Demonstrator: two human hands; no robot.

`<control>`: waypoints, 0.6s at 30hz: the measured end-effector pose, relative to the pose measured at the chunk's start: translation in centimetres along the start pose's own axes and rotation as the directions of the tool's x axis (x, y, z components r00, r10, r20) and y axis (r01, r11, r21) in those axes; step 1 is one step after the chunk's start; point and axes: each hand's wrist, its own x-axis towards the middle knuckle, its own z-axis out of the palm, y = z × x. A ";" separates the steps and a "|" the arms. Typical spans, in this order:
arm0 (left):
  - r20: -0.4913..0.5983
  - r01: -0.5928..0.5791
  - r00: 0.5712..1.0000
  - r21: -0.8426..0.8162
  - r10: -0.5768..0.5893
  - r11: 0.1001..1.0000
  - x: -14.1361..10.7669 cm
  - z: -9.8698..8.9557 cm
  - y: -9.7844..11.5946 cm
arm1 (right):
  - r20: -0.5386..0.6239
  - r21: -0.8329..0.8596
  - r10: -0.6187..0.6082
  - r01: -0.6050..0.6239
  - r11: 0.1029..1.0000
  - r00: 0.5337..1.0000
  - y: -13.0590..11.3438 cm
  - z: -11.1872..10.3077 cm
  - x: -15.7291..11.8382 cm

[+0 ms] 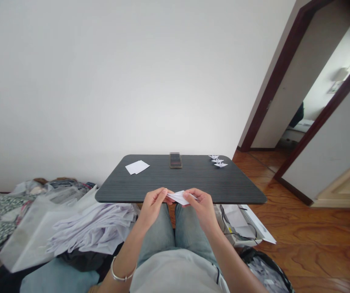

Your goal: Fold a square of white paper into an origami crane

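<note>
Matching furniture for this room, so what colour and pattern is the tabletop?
The tabletop is dark grey with fine streaks, clearest in the head view.

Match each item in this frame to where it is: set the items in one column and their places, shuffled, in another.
Items:
1. folded white paper
2. origami cranes
3. white paper sheets
4. silver bangle

Places:
A. Near the far right corner of the dark table
B. Around the left wrist
C. On the far left part of the dark table
D. Pinched between the left hand and the right hand

Pairs: 1-D, 2-A, 3-C, 4-B
</note>
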 end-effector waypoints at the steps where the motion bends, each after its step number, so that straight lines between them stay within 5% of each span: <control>1: -0.007 -0.001 1.000 -0.004 0.001 1.000 0.0 0.0 0.0 | 0.000 -0.003 0.000 0.000 1.000 1.000 0.0 0.0 0.0; 18: -0.054 0.083 0.994 -0.150 -0.091 0.985 0.0 0.4 0.2 | 0.011 0.037 0.004 -0.004 0.999 1.000 0.1 0.0 -0.1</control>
